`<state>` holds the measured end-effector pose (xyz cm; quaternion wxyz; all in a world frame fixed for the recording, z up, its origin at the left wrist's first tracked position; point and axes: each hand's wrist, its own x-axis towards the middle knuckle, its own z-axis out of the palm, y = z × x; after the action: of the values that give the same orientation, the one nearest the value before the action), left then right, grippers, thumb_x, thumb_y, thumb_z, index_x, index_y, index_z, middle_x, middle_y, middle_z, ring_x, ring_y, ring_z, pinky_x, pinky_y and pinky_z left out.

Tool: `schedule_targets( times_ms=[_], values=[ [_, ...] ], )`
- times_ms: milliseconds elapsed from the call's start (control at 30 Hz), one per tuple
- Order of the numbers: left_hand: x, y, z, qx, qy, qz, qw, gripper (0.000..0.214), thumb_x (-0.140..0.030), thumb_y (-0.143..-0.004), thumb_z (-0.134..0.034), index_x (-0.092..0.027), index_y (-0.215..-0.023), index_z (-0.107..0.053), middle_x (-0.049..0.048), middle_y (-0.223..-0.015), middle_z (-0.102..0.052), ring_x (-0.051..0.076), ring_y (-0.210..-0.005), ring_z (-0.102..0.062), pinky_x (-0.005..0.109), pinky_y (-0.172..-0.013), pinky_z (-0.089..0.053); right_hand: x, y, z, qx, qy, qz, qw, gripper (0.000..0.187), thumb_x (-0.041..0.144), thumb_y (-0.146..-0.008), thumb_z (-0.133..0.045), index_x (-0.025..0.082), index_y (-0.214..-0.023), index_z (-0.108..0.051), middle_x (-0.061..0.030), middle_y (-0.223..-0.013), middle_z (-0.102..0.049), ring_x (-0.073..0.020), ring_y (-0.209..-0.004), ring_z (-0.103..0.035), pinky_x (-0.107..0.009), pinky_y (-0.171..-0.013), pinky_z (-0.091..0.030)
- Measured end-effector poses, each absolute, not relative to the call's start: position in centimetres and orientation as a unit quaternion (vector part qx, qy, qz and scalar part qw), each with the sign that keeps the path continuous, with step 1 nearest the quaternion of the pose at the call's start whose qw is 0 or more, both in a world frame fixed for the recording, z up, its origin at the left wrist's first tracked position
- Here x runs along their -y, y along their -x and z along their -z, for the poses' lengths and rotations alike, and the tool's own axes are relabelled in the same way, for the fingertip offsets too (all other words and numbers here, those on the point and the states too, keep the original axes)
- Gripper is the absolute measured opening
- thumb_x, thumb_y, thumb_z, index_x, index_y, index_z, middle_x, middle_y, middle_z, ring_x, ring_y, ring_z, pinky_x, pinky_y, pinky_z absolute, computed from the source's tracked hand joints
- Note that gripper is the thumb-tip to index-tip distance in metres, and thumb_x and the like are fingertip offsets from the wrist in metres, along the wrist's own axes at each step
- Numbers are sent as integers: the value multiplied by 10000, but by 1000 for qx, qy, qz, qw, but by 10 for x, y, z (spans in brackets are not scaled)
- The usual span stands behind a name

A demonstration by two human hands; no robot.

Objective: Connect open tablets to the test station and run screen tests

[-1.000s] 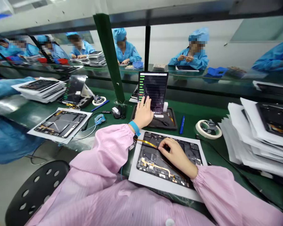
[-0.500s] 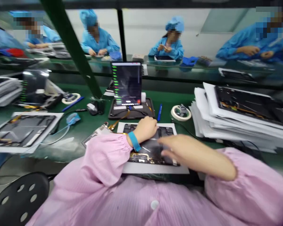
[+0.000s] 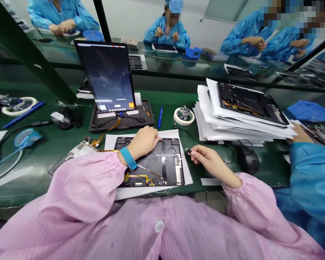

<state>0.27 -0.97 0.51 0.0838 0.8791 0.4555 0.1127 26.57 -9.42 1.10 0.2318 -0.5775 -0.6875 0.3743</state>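
Your fingers (image 3: 195, 153) on the right hand (image 3: 212, 162) are pinched together on a tiny dark part (image 3: 188, 150) (too small to tell what it is, tbh). That pinch sits just off the right edge of the white sheet (image 3: 186, 173), over the green bench mat (image 3: 56, 173), so it's beside the open tablet (image 3: 154, 168), not touching it. Your left hand (image 3: 143, 142) is resting on the tablet's top edge, fingers loosely together and not gripping anything, with a blue wrist strap (image 3: 128, 157) just behind it. The tablet lies face down on the sheet, with its gold flex cables (image 3: 138, 177) showing near you.

Straight ahead, a lit screen (image 3: 107, 76) stands upright in a black tray (image 3: 121, 124), and a blue pen (image 3: 159, 117) and a tape roll (image 3: 183, 116) are just to its right. Further right there's a paper stack (image 3: 230, 119) with another tablet (image 3: 249, 103) on top, and a mouse (image 3: 247, 159) just past your right hand. A co-worker's hand (image 3: 299, 133) in a blue sleeve (image 3: 311, 177) is touching the bench at the far right.
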Motion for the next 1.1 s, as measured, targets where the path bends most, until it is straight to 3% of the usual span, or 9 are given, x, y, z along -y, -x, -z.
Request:
schedule_targets(
  times_ms=[67,233,500,667,900,967,1100],
  values=[
    [9,-3,-3,-448,-881,-122,94,296,-348,-951,-435,-156,-794,-597,93,-845,-626,238,-840,-540,357,-771,-419,100,-264,-11,662,574,-415,246,286,444,-906,-497,181,-853,-596,-2,-672,-584,-134,-577,-531,-252,-534,-415],
    [9,-3,-1,-448,-878,-119,122,278,-338,-949,-442,-157,-794,-586,80,-833,-613,226,-824,-528,348,-773,-409,107,-265,-11,722,557,-335,237,159,341,-863,-597,206,-886,-677,-41,-898,-645,-171,-797,-585,-279,-652,-444],
    [8,-2,1,-445,-876,-125,134,254,-340,-935,-473,-153,-805,-585,83,-836,-607,233,-829,-526,358,-774,-404,106,-260,-5,713,561,-334,254,154,327,-845,-608,203,-874,-694,-46,-870,-652,-177,-767,-583,-290,-633,-442],
    [7,0,-2,-443,-868,-163,156,254,-341,-934,-472,-159,-791,-575,80,-824,-610,231,-836,-538,350,-773,-417,107,-253,-3,658,584,-380,287,190,370,-796,-653,188,-845,-673,-42,-845,-675,-191,-778,-612,-314,-701,-491],
    [8,5,-14,-482,-842,-138,200,272,-416,-936,-461,-177,-900,-587,48,-810,-661,200,-738,-608,297,-679,-422,111,-249,-10,784,532,-242,206,175,293,-909,-484,204,-976,-618,-63,-930,-645,-205,-840,-604,-348,-755,-492],
    [8,8,-14,-465,-849,-128,216,354,-526,-894,-499,-188,-953,-585,46,-840,-680,208,-749,-629,289,-666,-423,115,-247,-9,822,516,-177,165,205,262,-929,-420,205,-1022,-593,-71,-957,-632,-223,-870,-602,-380,-776,-487],
    [8,15,-13,-404,-880,-113,223,714,-760,-632,-636,-200,-1069,-566,71,-973,-695,274,-865,-650,318,-715,-447,119,-243,3,848,507,-71,140,203,260,-925,-373,196,-954,-563,-82,-870,-612,-250,-780,-599,-415,-700,-476]
  ],
)
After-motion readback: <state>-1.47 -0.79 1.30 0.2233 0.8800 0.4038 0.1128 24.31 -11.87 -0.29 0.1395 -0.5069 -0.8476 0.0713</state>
